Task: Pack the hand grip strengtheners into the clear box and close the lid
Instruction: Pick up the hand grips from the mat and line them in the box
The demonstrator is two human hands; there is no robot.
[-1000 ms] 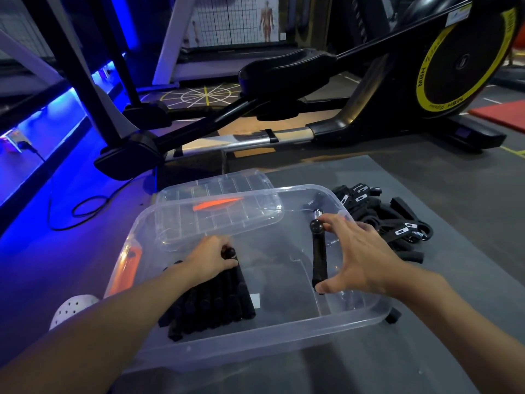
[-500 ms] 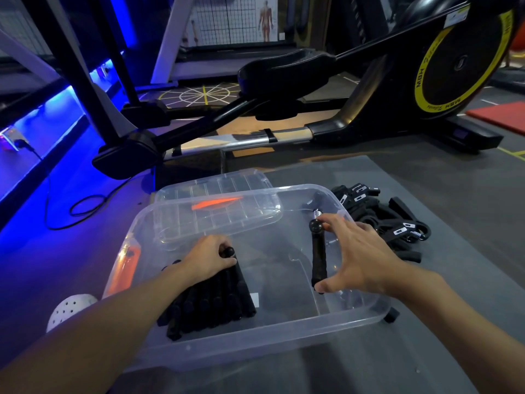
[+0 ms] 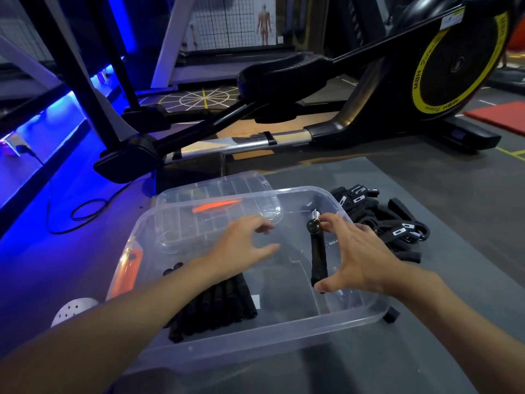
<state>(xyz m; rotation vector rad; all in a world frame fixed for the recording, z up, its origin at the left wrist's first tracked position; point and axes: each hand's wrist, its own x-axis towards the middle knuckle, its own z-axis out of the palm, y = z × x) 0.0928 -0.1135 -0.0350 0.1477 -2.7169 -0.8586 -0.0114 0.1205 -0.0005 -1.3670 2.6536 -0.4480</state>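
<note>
Head view, item 1: right hand [image 3: 360, 251] pinches one black grip strengthener [image 3: 318, 257] endwise, fingertips [image 3: 326, 224] at its knobbed spring end and thumb at the lower handle tip. The strengthener is inside the clear box [image 3: 255, 345] on its right side, possibly just off the floor, though the clear plastic makes that hard to judge. Item 2: left hand [image 3: 241, 245] hovers loosely spread and empty above the box middle, over a packed row of strengtheners [image 3: 221, 302]. Item 3: lid [image 3: 216, 203] lies off behind the box, and a loose pile of strengtheners [image 3: 392, 223] lies on the grey mat [image 3: 426, 308] to the right.
</note>
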